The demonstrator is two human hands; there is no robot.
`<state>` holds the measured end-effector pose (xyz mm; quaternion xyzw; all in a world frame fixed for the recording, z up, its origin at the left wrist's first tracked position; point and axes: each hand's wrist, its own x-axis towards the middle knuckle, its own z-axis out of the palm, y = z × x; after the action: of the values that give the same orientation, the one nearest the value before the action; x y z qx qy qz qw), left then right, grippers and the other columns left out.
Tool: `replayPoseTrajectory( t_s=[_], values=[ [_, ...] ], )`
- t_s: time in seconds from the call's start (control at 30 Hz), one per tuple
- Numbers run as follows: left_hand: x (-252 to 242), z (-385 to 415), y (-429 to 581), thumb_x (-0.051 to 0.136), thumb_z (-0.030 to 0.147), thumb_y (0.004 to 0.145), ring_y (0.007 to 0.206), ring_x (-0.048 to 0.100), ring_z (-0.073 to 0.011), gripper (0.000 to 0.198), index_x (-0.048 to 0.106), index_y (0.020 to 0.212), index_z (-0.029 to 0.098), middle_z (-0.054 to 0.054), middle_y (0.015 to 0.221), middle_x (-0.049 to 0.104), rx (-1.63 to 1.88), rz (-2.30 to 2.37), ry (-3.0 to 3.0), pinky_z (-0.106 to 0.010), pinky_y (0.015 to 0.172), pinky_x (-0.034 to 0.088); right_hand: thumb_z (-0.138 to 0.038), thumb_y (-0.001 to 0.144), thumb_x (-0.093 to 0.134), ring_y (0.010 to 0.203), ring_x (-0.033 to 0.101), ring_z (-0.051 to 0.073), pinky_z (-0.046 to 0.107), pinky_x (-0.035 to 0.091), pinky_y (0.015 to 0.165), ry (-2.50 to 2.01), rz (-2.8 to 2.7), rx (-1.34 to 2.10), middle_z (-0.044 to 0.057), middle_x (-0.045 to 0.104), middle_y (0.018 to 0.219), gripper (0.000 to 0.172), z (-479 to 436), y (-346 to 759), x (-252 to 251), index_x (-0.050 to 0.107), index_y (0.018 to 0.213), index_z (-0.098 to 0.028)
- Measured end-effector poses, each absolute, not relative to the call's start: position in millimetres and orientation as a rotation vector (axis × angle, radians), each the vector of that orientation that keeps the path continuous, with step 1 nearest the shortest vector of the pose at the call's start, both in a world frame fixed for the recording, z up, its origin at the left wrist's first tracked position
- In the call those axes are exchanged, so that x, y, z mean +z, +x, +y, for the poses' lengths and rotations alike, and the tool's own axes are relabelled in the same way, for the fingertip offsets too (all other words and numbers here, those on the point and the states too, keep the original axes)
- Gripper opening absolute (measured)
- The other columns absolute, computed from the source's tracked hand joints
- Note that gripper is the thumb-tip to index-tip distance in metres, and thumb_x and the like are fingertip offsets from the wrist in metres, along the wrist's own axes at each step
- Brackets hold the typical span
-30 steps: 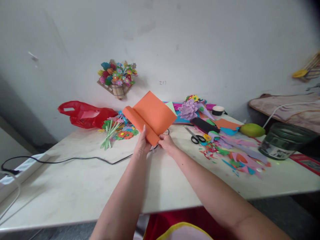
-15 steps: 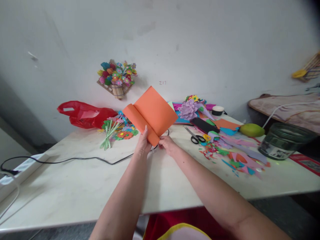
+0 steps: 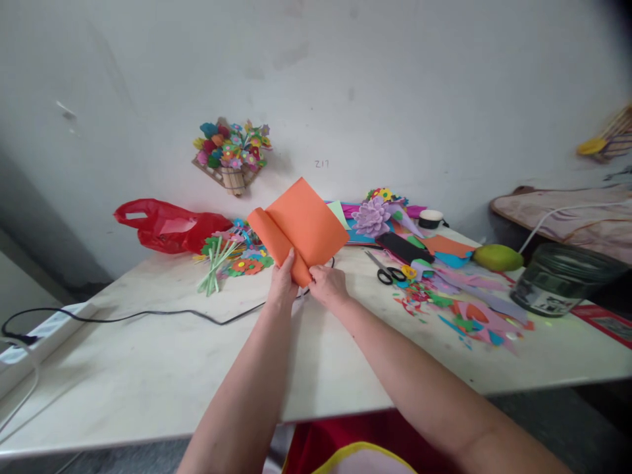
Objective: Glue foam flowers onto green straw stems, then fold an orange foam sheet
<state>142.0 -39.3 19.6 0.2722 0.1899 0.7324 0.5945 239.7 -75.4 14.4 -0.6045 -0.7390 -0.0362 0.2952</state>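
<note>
From the middle of the bench (image 3: 197, 368), a red bag (image 3: 170, 238) lies at ten o'clock, a power strip (image 3: 52, 340) at nine, a green fruit (image 3: 498, 257) at two, a jar (image 3: 557, 276) near three. Flowers (image 3: 232, 146) hang on the wall (image 3: 419, 85) at eleven.

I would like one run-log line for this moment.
left hand: holds orange sheet | right hand: grips its lower end | orange sheet: partly rolled | scissors: on table

Scissors (image 3: 382, 266) right of paper (image 3: 310, 222)

Left of the left hand (image 3: 282, 282), the near worktop (image 3: 148, 368) is free up to a black cable (image 3: 190, 312); rightward, scissors (image 3: 381, 266), scraps (image 3: 476, 316) and a jar (image 3: 555, 280) obstruct.
</note>
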Motion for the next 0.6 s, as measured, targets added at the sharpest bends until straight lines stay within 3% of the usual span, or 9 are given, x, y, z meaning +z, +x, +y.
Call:
replayPoseTrajectory(
  t_s=[0.13, 0.37, 0.5, 0.6],
  values=[
    [19.4, -38.6, 143.8, 0.076, 0.022, 0.063, 0.076, 0.065, -0.0154, 0.025, 0.064, 0.084, 0.015, -0.004, 0.082, 0.069, 1.702, 0.399, 0.613, -0.027, 0.077, 0.052, -0.02, 0.073, 0.05, 0.068, 0.056, 0.017, 0.026, 0.028, 0.055, -1.657, -1.854, 0.108, 0.004, 0.064, 0.071, 0.012, -69.3, 235.7, 11.2, 0.061, 0.07, -0.02],
    [21.4, -42.8, 146.1, 0.073, 0.021, 0.065, 0.094, 0.064, -0.0196, 0.025, 0.063, 0.087, 0.017, -0.005, 0.091, 0.07, 1.678, 0.336, 0.605, -0.031, 0.089, 0.048, -0.015, 0.065, 0.056, 0.053, 0.043, 0.012, 0.023, 0.028, 0.049, -1.337, -1.488, 0.812, -0.003, 0.045, 0.051, 0.01, -53.5, 233.3, -1.7, 0.053, 0.056, -0.018],
    [20.6, -43.3, 146.1, 0.075, 0.021, 0.063, 0.091, 0.065, -0.0197, 0.027, 0.063, 0.087, 0.016, -0.005, 0.088, 0.07, 1.649, 0.349, 0.622, -0.03, 0.089, 0.049, -0.017, 0.067, 0.054, 0.04, 0.03, 0.009, 0.024, 0.023, 0.042, -1.302, -1.274, 1.125, -0.006, 0.036, 0.042, 0.014, -58.3, 230.3, 1.4, 0.048, 0.054, -0.02],
    [19.4, -41.3, 145.3, 0.076, 0.018, 0.061, 0.085, 0.066, -0.0181, 0.026, 0.063, 0.084, 0.015, -0.004, 0.083, 0.07, 1.66, 0.383, 0.618, -0.028, 0.085, 0.05, -0.016, 0.068, 0.051, 0.04, 0.032, 0.009, 0.024, 0.024, 0.042, -1.363, -1.323, 1.103, -0.005, 0.039, 0.043, 0.016, -61.2, 230.6, 4.6, 0.046, 0.054, -0.021]
  ],
)
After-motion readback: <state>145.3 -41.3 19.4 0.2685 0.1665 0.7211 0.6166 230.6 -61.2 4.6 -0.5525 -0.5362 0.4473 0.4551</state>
